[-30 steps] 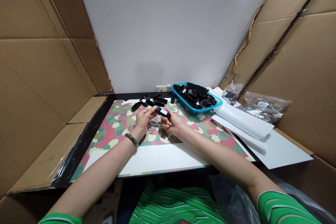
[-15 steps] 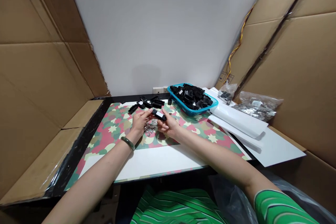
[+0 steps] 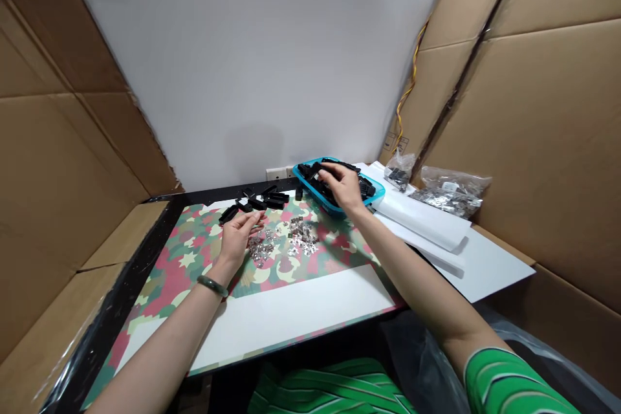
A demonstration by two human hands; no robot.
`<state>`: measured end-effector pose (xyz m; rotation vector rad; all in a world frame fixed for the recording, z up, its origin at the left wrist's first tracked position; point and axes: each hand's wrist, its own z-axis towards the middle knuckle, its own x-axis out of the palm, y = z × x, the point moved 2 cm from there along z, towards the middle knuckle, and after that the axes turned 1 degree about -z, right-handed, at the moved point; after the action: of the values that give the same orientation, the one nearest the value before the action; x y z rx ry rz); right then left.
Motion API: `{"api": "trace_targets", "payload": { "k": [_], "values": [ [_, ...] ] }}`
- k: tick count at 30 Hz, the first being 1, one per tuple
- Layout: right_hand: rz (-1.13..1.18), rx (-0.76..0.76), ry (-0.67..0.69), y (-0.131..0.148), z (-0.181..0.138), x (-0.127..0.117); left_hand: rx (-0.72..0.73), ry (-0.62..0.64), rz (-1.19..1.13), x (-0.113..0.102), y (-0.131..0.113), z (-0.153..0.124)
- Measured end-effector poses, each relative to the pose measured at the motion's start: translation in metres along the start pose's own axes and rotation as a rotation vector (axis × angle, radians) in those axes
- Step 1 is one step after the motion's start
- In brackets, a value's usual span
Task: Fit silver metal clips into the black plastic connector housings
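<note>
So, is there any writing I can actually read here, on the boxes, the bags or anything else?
Nothing here can be read.
Printed mark on the cardboard: too small to read.
White label on the plastic bag: too small and blurred to read.
</note>
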<state>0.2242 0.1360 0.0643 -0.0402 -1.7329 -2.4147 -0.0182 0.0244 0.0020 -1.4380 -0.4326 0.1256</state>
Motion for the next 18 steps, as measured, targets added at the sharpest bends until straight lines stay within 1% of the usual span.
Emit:
{"api": "trace_targets", "payload": {
  "k": [1,2,3,4,6,7,9,11,13,15,17,18],
  "values": [
    [-0.151,-0.106,-0.098,0.002,0.013,-0.016,0.001,-0.013,0.015,-0.001,0.002,0.001],
    [-0.294,-0.173,-0.172,0.003,0.023,-0.03,0.003,-0.029,0.03,-0.003,0.004,0.003],
    [-0.393,-0.207,-0.219,0.001,0.029,-0.04,0.003,-0.048,0.044,-0.005,0.005,0.005],
    [-0.456,-0.235,-0.222,-0.001,0.033,-0.046,0.003,-0.067,0.06,-0.007,0.007,0.007],
    [-0.519,-0.316,-0.217,-0.006,0.031,-0.048,0.02,-0.094,0.106,-0.01,0.006,0.014],
    [-0.532,-0.357,-0.204,-0.008,0.026,-0.044,0.047,-0.096,0.149,-0.011,0.005,0.019],
    [-0.543,-0.445,-0.171,-0.01,0.011,-0.031,0.156,-0.078,0.298,-0.011,-0.001,0.03],
    [-0.561,-0.551,-0.115,-0.011,-0.004,-0.016,0.286,-0.014,0.502,-0.005,-0.007,0.042],
    [-0.594,-0.643,-0.014,-0.012,-0.017,-0.004,0.427,0.099,0.695,0.007,-0.01,0.055],
    [-0.655,-0.723,0.078,-0.016,-0.026,0.004,0.557,0.214,0.887,0.021,-0.008,0.067],
    [-0.704,-0.771,0.176,-0.022,-0.031,0.008,0.63,0.312,1.028,0.034,-0.001,0.079],
    [-0.715,-0.78,0.204,-0.026,-0.032,0.009,0.65,0.357,1.086,0.04,0.004,0.084]
  ]
}}
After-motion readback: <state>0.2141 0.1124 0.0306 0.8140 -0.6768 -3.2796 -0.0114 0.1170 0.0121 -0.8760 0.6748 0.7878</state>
